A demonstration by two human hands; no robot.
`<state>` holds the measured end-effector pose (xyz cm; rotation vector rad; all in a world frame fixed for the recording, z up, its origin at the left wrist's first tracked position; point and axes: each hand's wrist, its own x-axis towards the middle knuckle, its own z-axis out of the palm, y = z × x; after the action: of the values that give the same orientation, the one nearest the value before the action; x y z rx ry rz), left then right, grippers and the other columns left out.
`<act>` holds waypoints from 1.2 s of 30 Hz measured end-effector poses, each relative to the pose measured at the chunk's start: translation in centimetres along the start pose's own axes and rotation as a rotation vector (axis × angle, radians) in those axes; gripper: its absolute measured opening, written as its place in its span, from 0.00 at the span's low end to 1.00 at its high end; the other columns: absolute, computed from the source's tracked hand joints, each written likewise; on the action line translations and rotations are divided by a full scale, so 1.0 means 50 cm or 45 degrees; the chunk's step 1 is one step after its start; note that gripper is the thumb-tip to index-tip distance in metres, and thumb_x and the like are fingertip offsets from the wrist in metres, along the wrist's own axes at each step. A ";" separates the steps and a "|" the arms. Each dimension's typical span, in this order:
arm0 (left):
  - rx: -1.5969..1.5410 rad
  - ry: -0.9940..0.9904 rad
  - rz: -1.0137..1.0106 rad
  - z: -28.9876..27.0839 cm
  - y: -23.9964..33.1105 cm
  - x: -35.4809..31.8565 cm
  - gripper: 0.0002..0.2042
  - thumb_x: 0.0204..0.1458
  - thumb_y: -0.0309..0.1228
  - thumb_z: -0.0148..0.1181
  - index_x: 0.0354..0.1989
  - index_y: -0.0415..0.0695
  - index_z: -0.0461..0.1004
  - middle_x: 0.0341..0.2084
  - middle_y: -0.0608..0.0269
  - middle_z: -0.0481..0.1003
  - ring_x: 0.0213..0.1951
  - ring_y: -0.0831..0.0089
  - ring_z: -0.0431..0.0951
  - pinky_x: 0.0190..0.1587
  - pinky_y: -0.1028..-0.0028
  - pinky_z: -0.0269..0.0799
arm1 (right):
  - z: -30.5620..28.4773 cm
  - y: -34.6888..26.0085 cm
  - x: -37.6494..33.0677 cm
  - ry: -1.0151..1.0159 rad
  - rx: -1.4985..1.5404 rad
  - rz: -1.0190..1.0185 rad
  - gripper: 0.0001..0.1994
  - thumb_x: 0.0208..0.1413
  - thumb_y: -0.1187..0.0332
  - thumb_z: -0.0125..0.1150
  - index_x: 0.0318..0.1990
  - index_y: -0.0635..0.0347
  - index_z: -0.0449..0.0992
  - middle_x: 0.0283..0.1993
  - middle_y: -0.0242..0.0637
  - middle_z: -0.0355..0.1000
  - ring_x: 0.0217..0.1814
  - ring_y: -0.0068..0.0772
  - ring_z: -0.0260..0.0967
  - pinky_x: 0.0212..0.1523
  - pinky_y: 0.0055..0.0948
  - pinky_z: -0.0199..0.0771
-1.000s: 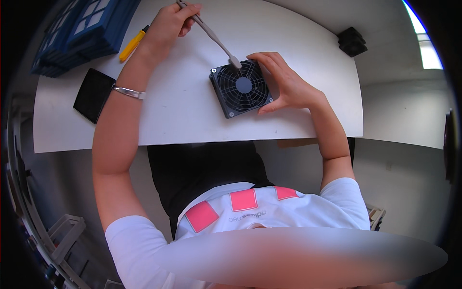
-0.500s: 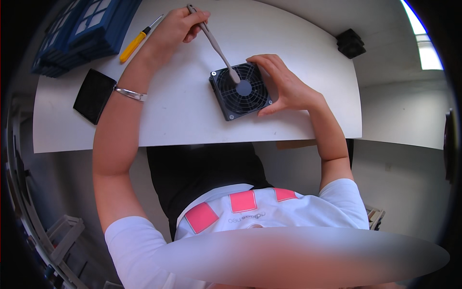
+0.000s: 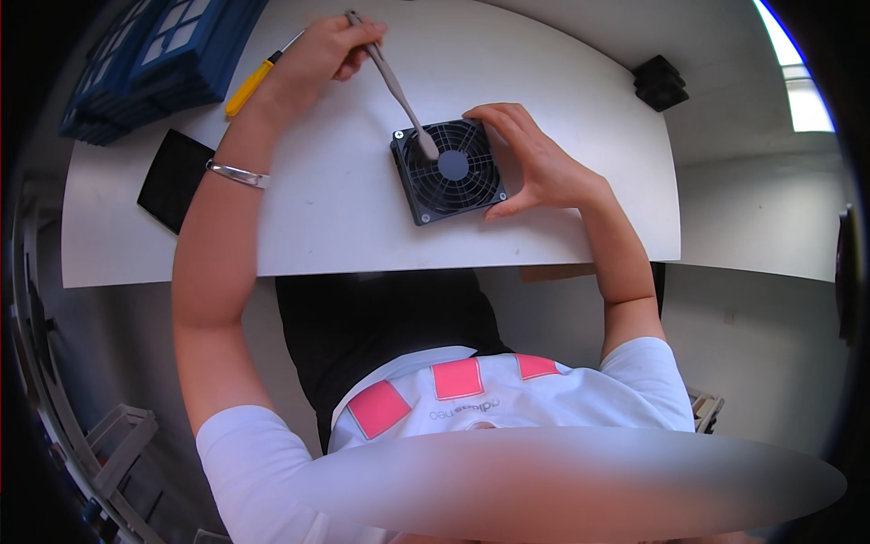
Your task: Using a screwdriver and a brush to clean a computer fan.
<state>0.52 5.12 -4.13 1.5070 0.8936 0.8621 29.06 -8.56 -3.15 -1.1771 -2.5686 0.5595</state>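
A square black cooling fan with a round wire guard and screws at its corners lies flat on the white table. My left hand is closed round the upper part of a long grey-brown brush. The flat head of that brush rests on the guard, just left of the hub. At the fan's right side, my right hand curves around the frame, fingers at the far corner and thumb by the near right corner. The brush's bristles cannot be made out.
A yellow-handled screwdriver lies beyond my left forearm. Beside that forearm is a flat black panel, partly covered by it. Blue plastic crates stand at the far left. A dark object sits by the table's far right edge.
The brush and my left hand have shifted slightly left, the brush head moving a little off the hub. The fan has slid slightly left too, while my right hand has barely moved.
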 end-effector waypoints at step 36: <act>-0.534 0.175 0.071 -0.037 -0.083 0.059 0.14 0.65 0.41 0.54 0.40 0.44 0.77 0.21 0.75 0.67 0.23 0.86 0.63 0.25 0.86 0.58 | 0.031 -0.026 0.020 0.315 0.145 -0.014 0.47 0.39 0.55 0.78 0.68 0.55 0.59 0.64 0.48 0.59 0.70 0.51 0.52 0.70 0.45 0.55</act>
<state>-0.12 8.90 -7.92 1.1220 0.7158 1.1265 26.97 -8.91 -3.89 -1.1171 -2.3035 0.5148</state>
